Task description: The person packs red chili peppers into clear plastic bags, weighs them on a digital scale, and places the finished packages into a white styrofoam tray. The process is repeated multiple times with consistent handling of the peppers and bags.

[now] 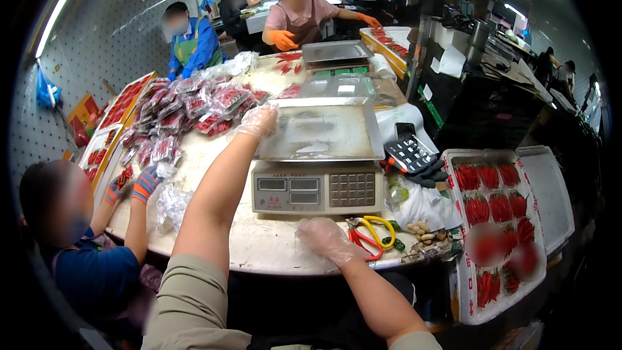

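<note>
A clear plastic glove covers my left hand (260,121), which is at the left edge of the metal pan (323,129) of a digital scale (316,189); whether its fingers grip anything is hard to see. Beyond it lies a heap of plastic-wrapped packs of red chili peppers (194,102). My right hand (330,240), gloved the same way, rests on the table in front of the scale, its fingers blurred. Just right of it are scissors with red and yellow handles (371,236), beside green peppers and unshelled peanuts (422,231).
A foam box of red chilies (500,214) stands at the right, near a black-gray glove (427,175) and a white plastic bag (423,206). A co-worker's gloved hands (146,183) are at the left. Another scale (337,51) and further workers are across the table.
</note>
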A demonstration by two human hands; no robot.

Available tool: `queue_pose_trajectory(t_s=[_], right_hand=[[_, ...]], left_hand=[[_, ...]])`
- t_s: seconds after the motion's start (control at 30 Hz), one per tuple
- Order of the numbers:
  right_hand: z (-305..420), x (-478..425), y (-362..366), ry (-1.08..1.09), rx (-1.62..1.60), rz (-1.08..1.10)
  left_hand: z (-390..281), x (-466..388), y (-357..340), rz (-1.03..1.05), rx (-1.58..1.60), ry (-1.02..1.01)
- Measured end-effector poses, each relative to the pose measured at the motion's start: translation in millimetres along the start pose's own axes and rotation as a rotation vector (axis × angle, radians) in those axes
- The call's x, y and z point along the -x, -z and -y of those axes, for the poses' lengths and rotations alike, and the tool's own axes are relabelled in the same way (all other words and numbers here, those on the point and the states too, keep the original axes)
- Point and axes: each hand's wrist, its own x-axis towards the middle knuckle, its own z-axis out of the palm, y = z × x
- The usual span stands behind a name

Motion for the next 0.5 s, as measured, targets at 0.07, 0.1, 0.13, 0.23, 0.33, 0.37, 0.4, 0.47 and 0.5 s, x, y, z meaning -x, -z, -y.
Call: queue_pose_trajectory(t_s=[0.07,0.1,0.13,0.23,0.33,0.37,0.4,0.47,0.5], right_hand=[[2.2,0.0,2.3,-0.006,-0.007,-0.001],[3.3,0.1,3.3,-0.021,-0.001,0.021],[4.2,0.0,4.7,-0.017,-0.009,0.022],[5.8,0.8,7.5,-0.015,-0.028,0.015],[6.6,2.0,8.7,0.001,-0.029,-0.013],[7.0,2.1,8.8,0.004,-0.007,-0.014],[7.5,2.2,8.8,-0.002,0.009,-0.015],[7.6,1.8,8.6,-0.001,-0.008,-0.028],[7.3,1.6,8.5,-0.009,0.001,-0.021]], left_hand=[[2.9,-0.1,-3.0,-0.002,0.042,0.009],[4.3,-0.2,-5.0,-0.016,0.053,-0.012],[6.1,0.2,-6.7,-0.028,0.066,-0.037],[7.3,0.9,-14.1,0.008,0.070,-0.020],[4.9,6.0,-19.5,0.023,0.100,-0.075],[2.5,8.8,-20.4,-0.048,0.135,-0.105],[-0.8,11.3,-20.4,-0.139,0.174,-0.141],[-8.2,13.8,-17.3,-0.279,0.244,-0.313],[-13.7,13.3,-15.3,-0.208,0.307,-0.277]])
